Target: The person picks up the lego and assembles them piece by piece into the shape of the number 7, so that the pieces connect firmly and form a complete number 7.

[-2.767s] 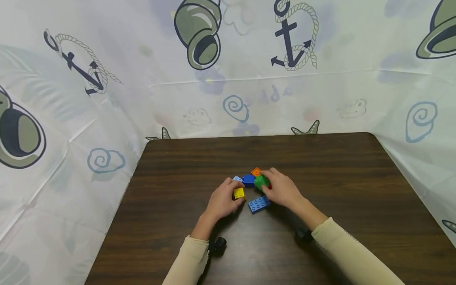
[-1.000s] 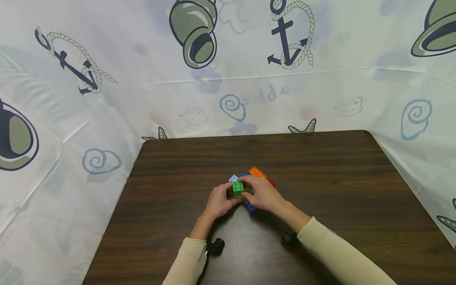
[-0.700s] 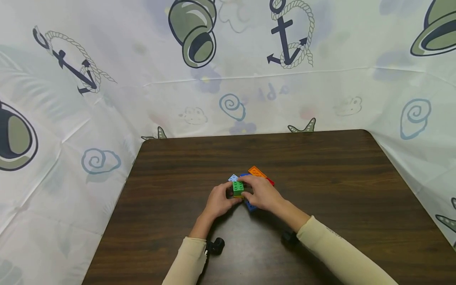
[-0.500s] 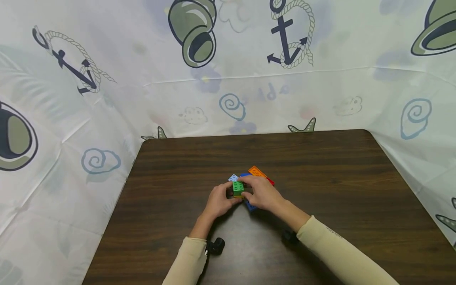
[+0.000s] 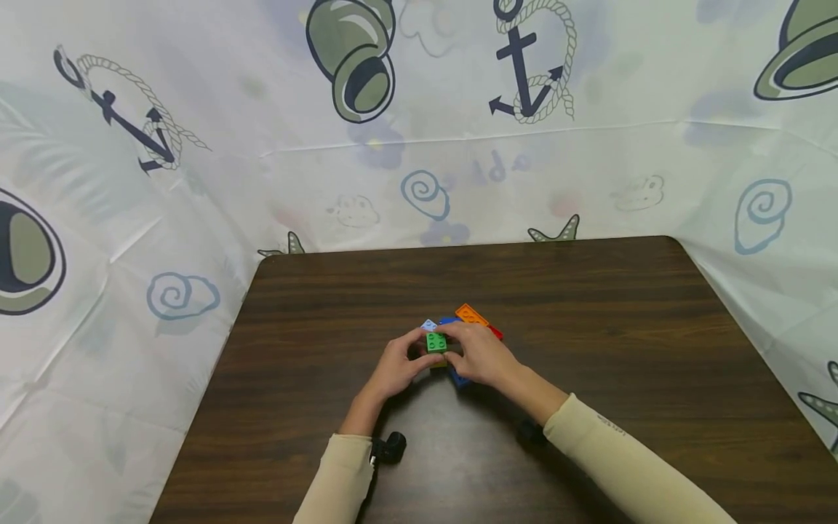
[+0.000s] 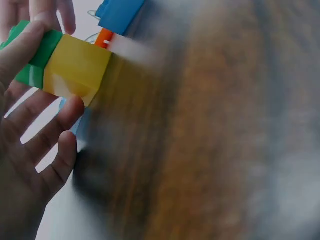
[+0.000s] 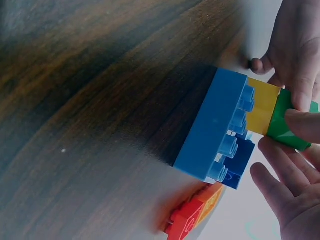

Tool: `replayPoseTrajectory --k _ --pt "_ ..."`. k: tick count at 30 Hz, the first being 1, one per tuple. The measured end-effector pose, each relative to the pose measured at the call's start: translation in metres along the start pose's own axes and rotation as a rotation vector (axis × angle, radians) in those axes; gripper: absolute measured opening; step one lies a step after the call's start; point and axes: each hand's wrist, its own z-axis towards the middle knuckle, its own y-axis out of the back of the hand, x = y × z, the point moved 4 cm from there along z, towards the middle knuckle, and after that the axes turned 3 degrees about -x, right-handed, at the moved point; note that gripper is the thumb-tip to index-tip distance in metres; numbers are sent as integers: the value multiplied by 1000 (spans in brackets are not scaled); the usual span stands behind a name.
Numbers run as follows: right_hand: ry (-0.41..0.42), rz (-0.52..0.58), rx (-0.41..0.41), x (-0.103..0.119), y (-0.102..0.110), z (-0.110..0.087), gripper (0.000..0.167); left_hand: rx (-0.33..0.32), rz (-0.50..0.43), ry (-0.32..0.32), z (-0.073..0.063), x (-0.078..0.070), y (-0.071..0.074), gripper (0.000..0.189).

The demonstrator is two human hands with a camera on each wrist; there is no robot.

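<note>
A green brick [image 5: 436, 343] sits on top of a yellow brick [image 6: 77, 67], and the two form a small tower on the table. From the left, my left hand [image 5: 395, 367] pinches the green brick, its thumb on the near side; its lower fingers spread beside the yellow one in the left wrist view. My right hand [image 5: 484, 354] holds the same green brick from the right between thumb and fingers. Just right of the tower lies a long blue brick [image 7: 212, 125], partly hidden under my right hand in the head view.
Behind my hands lie an orange brick [image 5: 472, 314], a red brick [image 5: 496, 332], a light blue brick [image 5: 428, 324] and a dark blue brick [image 7: 240, 162]. The brown table [image 5: 589, 306] meets a patterned white cloth [image 5: 314, 182] at its back and sides.
My right hand has brought the green brick left onto the yellow one. My left hand has shifted up from the yellow brick to the green one. The long blue brick has turned.
</note>
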Motion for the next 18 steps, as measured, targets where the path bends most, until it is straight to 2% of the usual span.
replayPoseTrajectory --k 7,15,18 --pt "12 -4 2 2 0 1 46 -25 75 -52 -2 -3 1 30" --pt "-3 -39 59 1 -1 4 49 -20 133 -49 -1 -2 5 30" --pt "-10 -20 101 -2 2 4 49 -3 137 -34 0 -1 4 30"
